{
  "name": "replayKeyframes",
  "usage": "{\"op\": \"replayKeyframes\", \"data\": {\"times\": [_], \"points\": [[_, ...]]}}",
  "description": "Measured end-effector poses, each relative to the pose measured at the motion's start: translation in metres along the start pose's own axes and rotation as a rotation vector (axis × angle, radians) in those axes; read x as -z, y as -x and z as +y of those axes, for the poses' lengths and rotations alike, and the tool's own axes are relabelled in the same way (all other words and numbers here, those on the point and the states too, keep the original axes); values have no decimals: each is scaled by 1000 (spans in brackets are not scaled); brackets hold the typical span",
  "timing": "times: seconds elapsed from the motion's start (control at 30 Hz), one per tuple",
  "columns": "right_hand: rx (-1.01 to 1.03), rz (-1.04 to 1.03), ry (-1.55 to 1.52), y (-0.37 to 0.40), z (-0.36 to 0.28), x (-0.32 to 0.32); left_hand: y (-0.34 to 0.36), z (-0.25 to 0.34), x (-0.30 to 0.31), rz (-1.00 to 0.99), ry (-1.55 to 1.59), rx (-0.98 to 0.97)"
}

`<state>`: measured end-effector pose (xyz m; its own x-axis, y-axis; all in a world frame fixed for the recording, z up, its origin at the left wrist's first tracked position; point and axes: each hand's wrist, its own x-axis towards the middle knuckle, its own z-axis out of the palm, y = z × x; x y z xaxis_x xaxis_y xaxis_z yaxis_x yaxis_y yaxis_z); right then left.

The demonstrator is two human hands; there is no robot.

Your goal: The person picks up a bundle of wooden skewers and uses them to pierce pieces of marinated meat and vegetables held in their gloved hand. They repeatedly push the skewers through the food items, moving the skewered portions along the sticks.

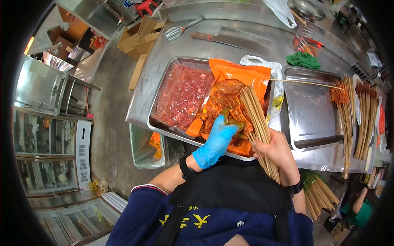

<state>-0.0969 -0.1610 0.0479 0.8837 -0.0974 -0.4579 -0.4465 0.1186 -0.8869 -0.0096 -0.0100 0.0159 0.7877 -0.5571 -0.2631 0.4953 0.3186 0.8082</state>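
Note:
My left hand (pixel 218 139), in a blue glove with sauce-stained fingertips, is closed at the marinated meat (pixel 223 96) in an opened orange bag (pixel 242 69). Its fingers press together on some of the meat beside the skewer tips. Bare, my right hand (pixel 274 149) is wrapped round a thick bundle of bamboo skewers (pixel 255 110), their upper ends over the bag. Both bags sit in a steel tray (pixel 155 117): left of the orange one lies a clear bag of red diced meat (pixel 184 92).
Right of it stands a second steel tray (pixel 314 110), with loaded meat skewers (pixel 340 96) across its right edge and more skewers (pixel 366 119) beyond. Behind lie a cleaver (pixel 230 39), scissors (pixel 175 33) and a green cloth (pixel 303 60). A lined bin (pixel 143 153) stands below the table's left side.

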Motion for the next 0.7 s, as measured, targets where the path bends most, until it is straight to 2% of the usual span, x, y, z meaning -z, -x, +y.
{"op": "replayKeyframes", "data": {"times": [0.17,0.27,0.33,0.37,0.43,0.47,0.53,0.57,0.7], "points": [[-4,-6,-23,2,0,0,-4,-4,7,-28,-45,-10],[90,49,98,3,1,1,-8,0,5,-17,-105,-8],[271,68,161,1,5,6,-9,4,2,5,-176,-3],[271,69,162,3,3,6,-9,7,-1,4,-205,13],[86,-79,-103,9,-6,7,-15,6,-3,3,-234,26],[86,-79,-103,12,-13,6,-20,-1,-2,14,-231,-17],[-95,-273,-273,15,-25,4,-26,-4,-5,24,-223,-60],[-113,-325,-305,11,-22,6,-29,-2,-8,-6,-288,-99],[-61,-225,-368,2,-5,10,-37,-4,7,23,-635,-180]]}}
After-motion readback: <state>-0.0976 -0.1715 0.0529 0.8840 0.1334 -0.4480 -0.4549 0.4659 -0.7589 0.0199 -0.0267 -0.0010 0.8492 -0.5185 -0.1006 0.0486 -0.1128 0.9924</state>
